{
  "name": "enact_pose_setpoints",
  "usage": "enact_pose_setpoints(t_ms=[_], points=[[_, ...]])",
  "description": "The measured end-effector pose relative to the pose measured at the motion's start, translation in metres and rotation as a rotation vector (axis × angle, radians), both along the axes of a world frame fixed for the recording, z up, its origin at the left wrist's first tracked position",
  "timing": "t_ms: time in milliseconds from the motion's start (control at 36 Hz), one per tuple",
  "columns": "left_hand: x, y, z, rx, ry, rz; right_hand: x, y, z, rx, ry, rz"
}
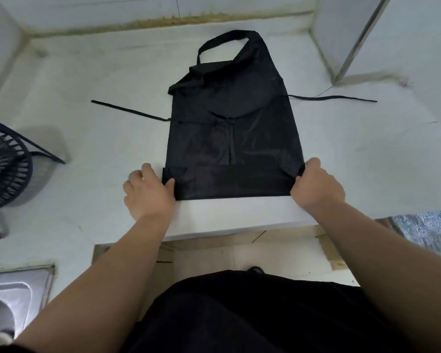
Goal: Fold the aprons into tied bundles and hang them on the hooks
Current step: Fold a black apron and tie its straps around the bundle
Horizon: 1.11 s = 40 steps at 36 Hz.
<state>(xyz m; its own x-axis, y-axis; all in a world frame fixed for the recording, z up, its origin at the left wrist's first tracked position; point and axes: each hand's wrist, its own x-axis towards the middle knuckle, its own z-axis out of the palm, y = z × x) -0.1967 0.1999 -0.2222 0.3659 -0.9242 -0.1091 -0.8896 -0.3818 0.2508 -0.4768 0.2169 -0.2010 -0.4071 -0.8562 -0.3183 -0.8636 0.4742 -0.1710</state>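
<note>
Apron (229, 138) flat on counter (87, 149), limp thin fabric, my left hand (148, 192) and right hand (316, 184) each pinch folded hem corners, best grip there for rolling.

Single view: wide-angle camera on the person's head. Faces forward and steeply down onto the white counter (87, 174), close below. Back wall (138, 8) runs along the top edge; straight lines bow.
</note>
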Motion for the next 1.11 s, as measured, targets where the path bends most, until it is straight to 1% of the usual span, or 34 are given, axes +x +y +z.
enact_pose_setpoints(t_ms=[28,56,83,111,139,167,194,222,250,306,389,444,556,611,667,750,833,889,972,1028,1056,1111], points=[[-0.003,0.001,-0.003,-0.072,-0.067,-0.096,0.005,0.002,0.000,-0.036,0.125,0.064],[-0.009,-0.001,-0.005,-0.155,-0.092,-0.263,0.009,0.003,-0.003,-0.088,0.229,0.154],[-0.017,-0.002,-0.007,-0.218,-0.088,-0.464,0.013,0.002,-0.006,-0.153,0.264,0.269],[-0.026,-0.003,-0.008,-0.216,-0.069,-0.652,0.018,0.001,-0.010,-0.222,0.237,0.404],[-0.037,0.000,-0.007,-0.106,-0.048,-0.790,0.022,0.000,-0.015,-0.252,0.184,0.543],[-0.048,0.004,-0.008,0.028,-0.035,-0.854,0.027,0.000,-0.020,-0.203,0.123,0.664],[-0.054,0.007,-0.011,0.173,-0.035,-0.858,0.032,0.001,-0.024,-0.108,0.055,0.725],[-0.058,0.009,-0.013,0.247,-0.064,-0.837,0.035,0.002,-0.026,0.002,0.003,0.730],[-0.058,0.010,-0.014,0.269,-0.098,-0.821,0.034,0.002,-0.029,0.059,-0.010,0.711],[-0.052,0.009,-0.015,0.267,-0.110,-0.774,0.025,0.000,-0.032,0.101,0.016,0.685],[-0.030,0.002,-0.012,0.286,-0.120,-0.698,0.008,-0.002,-0.029,0.094,0.055,0.671],[-0.020,0.001,-0.007,0.306,-0.129,-0.699,0.000,-0.002,-0.026,0.066,0.073,0.667],[-0.017,-0.010,0.008,0.361,-0.044,-0.696,-0.005,-0.003,-0.017,-0.052,0.097,0.648],[-0.016,-0.018,0.014,0.367,0.040,-0.670,-0.003,-0.005,-0.012,-0.077,0.116,0.666],[-0.011,-0.023,0.019,0.341,0.098,-0.645,-0.004,-0.007,-0.007,-0.066,0.121,0.674],[-0.006,-0.027,0.023,0.287,0.068,-0.648,-0.010,-0.010,0.003,-0.006,0.054,0.660],[-0.005,-0.032,0.028,0.267,0.074,-0.602,-0.014,-0.013,0.010,0.064,0.048,0.709],[-0.006,-0.037,0.034,0.264,0.177,-0.510,-0.019,-0.019,0.011,0.071,-0.013,0.657],[-0.004,-0.041,0.043,0.236,0.496,-0.272,-0.029,-0.031,0.012,0.061,-0.190,0.487],[0.001,-0.040,0.043,0.148,0.695,-0.132,-0.037,-0.040,0.013,0.016,-0.335,0.354],[0.004,-0.038,0.040,0.102,0.766,-0.071,-0.040,-0.043,0.012,0.001,-0.406,0.295],[0.008,-0.035,0.031,0.034,0.833,0.036,-0.045,-0.050,0.012,-0.021,-0.534,0.186]])
